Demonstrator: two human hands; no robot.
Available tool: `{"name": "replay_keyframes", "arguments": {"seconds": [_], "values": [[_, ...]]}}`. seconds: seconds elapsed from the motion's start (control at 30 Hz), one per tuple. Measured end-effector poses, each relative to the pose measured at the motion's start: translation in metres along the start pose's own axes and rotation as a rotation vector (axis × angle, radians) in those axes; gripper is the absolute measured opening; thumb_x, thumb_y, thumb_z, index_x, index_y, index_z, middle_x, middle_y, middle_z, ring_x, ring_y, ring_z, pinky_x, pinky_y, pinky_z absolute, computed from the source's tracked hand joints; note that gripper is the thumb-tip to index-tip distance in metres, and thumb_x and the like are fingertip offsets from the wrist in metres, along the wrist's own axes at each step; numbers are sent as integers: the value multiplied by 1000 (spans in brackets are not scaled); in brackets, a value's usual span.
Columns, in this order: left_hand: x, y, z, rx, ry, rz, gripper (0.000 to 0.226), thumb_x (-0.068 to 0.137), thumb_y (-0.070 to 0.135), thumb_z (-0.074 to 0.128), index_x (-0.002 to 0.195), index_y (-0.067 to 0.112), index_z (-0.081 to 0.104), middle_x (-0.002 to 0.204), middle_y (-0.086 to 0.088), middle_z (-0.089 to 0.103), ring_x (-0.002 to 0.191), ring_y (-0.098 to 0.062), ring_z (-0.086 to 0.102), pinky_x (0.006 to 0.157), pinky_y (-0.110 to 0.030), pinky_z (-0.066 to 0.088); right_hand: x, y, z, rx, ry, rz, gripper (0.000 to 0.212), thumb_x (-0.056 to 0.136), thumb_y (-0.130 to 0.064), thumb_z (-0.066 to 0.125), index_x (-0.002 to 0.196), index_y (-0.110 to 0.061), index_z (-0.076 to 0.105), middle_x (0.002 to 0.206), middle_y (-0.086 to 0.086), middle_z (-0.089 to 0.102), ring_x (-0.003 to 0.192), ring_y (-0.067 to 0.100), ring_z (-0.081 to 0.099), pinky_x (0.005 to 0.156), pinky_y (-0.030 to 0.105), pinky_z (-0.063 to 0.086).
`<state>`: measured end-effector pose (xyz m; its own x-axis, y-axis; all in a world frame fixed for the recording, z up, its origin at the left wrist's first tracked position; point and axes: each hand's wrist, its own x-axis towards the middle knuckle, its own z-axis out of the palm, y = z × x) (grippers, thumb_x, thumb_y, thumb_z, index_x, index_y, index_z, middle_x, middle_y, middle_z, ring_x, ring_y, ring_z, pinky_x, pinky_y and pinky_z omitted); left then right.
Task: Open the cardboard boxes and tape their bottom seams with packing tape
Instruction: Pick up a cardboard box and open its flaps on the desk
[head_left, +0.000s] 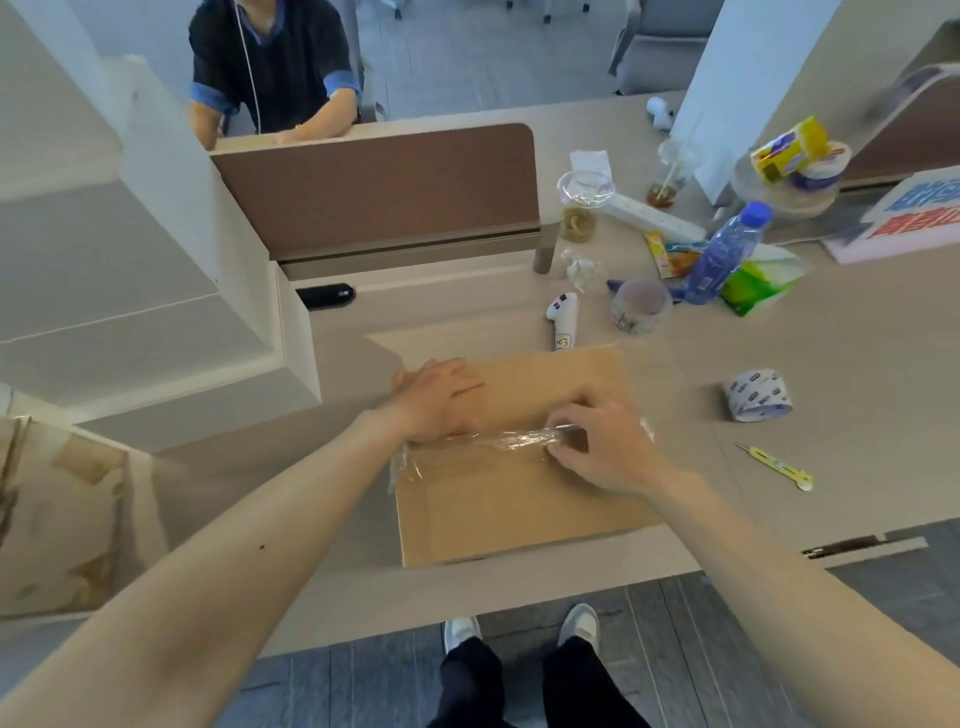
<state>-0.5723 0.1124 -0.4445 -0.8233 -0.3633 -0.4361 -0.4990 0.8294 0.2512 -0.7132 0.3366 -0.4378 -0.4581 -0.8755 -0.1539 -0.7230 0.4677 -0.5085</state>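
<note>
The left hand lies flat, fingers straight, pressing on the flat brown cardboard box. The right hand has its fingers curled onto the strip of clear packing tape and appears to pinch it, though blur hides the exact hold.

Taking 12 o'clock as straight away from the person, the box sits directly ahead on the pale beige table, near its front edge. The strip's long axis runs from 9 to 3 o'clock across the box. The left hand holds down its 9 o'clock end, where the tape wrinkles over the box edge. The right hand is on it towards 3 o'clock, the two hands apart along the seam.

By my judgement, the next move is a smoothing stroke along that axis towards 3 o'clock, which the right hand is better placed to make.

Beyond the box, the white printed roll of tape lies at 2 o'clock and the yellow utility knife at 3 o'clock, both on the right hand's side. A white handheld controller touches the box's far edge at 12 o'clock.
</note>
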Motion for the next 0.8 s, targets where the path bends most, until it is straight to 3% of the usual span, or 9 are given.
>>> {"name": "replay_keyframes", "arguments": {"seconds": [0.17, 0.27, 0.37, 0.43, 0.5, 0.63, 0.7, 0.77, 0.8], "values": [[6, -7, 6, 79, 8, -16, 78, 86, 67, 57, 153, 44, 26, 166, 7, 11, 151, -20, 14, 116, -52, 20, -4, -2, 9, -157, -143, -11, 57, 80, -54, 68, 131, -33, 54, 128, -9, 48, 125, 16, 38, 102, 34, 18], [8, -10, 6, 117, -17, -1, 78, 86, 71, 53, 153, 46, 22, 166, 8, 9, 151, -22, 15, 116, -54, 22, -2, -10, 5, -128, -160, 5, 54, 82, -51, 69, 130, -30, 54, 121, -9, 53, 121, 16, 44, 97, 29, 20], [10, -14, 4, 137, -52, 18, 80, 85, 75, 50, 153, 48, 19, 166, 9, 8, 151, -24, 16, 114, -58, 25, -7, -16, -10, -110, -115, 7, 33, 84, -49, 68, 112, -32, 61, 109, -15, 59, 106, 11, 52, 82, 27, 29], [10, -14, 1, 152, -67, 31, 81, 84, 77, 48, 153, 48, 18, 167, 7, 7, 151, -26, 16, 113, -59, 27, -14, -19, -22, -105, -87, -1, 17, 84, -54, 65, 88, -38, 60, 91, -20, 62, 91, 7, 57, 73, 30, 41], [8, -9, -2, 153, -85, 25, 87, 81, 82, 46, 154, 46, 16, 167, 6, 5, 151, -28, 15, 113, -59, 26, -23, -23, -33, -57, -68, 3, 29, 84, -58, 61, 71, -32, 60, 72, -18, 62, 72, 3, 57, 63, 32, 47], [0, 1, -4, 214, -144, 26, 123, 60, 92, 57, 157, 40, 2, 166, 3, 0, 148, -35, 13, 113, -60, 22, -45, -25, -57, 64, -217, 83, 46, 93, -43, 60, 55, -18, 57, 52, -8, 52, 49, 7, 46, 52, 25, 38], [2, 2, -2, 254, -134, 25, 130, 56, 88, 64, 156, 38, -2, 164, 0, 4, 145, -38, 18, 111, -60, 25, -59, -21, -60, 67, -345, 172, 35, 92, -38, 63, 68, -13, 66, 65, -6, 60, 60, 8, 53, 60, 26, 45], [5, 3, -1, 279, -100, 46, 128, 56, 85, 66, 156, 36, 2, 160, -2, 16, 138, -36, 30, 106, -57, 34, -71, -19, -54, -10, -424, 246, 26, 91, -39, 64, 103, -17, 69, 102, -7, 61, 96, 13, 60, 81, 28, 46], [8, 4, -3, 275, -88, 67, 125, 58, 82, 65, 156, 35, 5, 157, -1, 23, 134, -34, 36, 103, -54, 39, -75, -17, -49, -45, -447, 266, 38, 90, -41, 65, 122, -20, 60, 119, -6, 53, 113, 17, 55, 89, 28, 43]]}}
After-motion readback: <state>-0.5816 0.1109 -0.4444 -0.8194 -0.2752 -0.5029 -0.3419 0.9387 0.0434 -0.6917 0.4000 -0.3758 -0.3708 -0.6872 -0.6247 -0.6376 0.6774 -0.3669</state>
